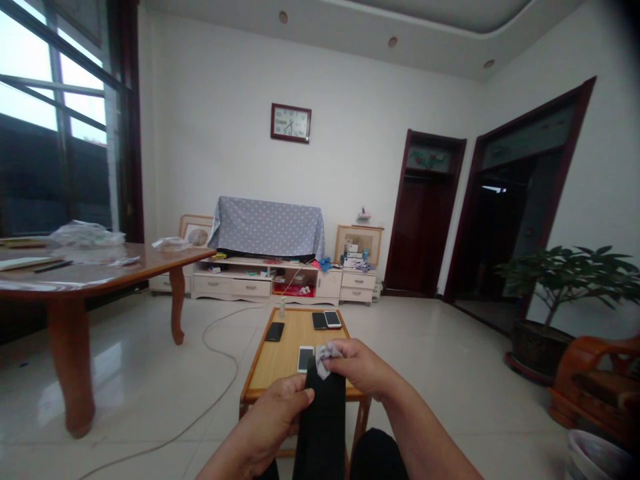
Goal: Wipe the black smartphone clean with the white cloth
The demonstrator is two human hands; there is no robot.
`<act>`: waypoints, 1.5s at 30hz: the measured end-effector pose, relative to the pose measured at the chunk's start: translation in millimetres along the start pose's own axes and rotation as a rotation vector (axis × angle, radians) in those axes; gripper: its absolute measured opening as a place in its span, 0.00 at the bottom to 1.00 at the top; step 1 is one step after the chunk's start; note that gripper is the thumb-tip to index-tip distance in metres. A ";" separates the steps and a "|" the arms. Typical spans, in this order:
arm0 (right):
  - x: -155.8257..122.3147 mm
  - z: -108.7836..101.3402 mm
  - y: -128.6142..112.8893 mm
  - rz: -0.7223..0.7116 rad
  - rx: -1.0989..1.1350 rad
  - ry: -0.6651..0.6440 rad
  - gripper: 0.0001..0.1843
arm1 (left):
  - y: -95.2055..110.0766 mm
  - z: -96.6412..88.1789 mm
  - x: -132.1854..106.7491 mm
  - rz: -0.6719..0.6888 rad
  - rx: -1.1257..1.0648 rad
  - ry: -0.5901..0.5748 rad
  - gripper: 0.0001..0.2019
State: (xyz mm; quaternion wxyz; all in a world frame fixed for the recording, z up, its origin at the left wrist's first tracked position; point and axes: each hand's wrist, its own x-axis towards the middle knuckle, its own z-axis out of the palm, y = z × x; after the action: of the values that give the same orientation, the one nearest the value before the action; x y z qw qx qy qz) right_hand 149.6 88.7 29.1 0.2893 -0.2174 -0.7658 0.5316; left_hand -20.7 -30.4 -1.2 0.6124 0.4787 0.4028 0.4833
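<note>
Grey-white cloth (325, 361), crumpled, pinched in right hand (359, 367) at the upper end of a long black object (325, 423); left hand (281, 407) grips that object's left edge, thumb on its face. Beyond: low wooden table (295, 323) bearing white phone (305, 359) nearest, dark phone (275, 331) left, black phone (319, 321) and white-framed phone (333, 320) side by side, far right

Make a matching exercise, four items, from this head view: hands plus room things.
Column 1
1. Left hand
2. Right hand
3. Clock
4. Leafy plant

Column 2
A. Standing in a dark pot
B. Pinching a crumpled pale wad
C. Hung on a white wall
D. Holding a flat black object by its left edge

Pairs: 1-D, 2-B, 3-C, 4-A
</note>
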 end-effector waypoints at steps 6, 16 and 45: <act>-0.2 3.4 -0.1 -0.019 -0.050 0.048 0.09 | -0.3 -1.6 2.4 0.003 0.020 0.039 0.15; 3.5 14.0 18.1 -0.034 0.168 0.145 0.16 | -0.6 -2.3 1.1 0.003 0.043 0.052 0.17; 14.7 48.9 12.4 0.126 0.559 0.528 0.20 | -17.9 -11.5 15.0 0.459 0.713 0.440 0.17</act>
State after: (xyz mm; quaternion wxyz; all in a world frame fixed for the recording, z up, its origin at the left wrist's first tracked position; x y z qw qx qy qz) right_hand 106.1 68.6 7.6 0.4914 -0.3063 -0.4755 0.6623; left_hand -24.9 -14.8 -21.6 0.1877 0.6219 0.5473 0.5277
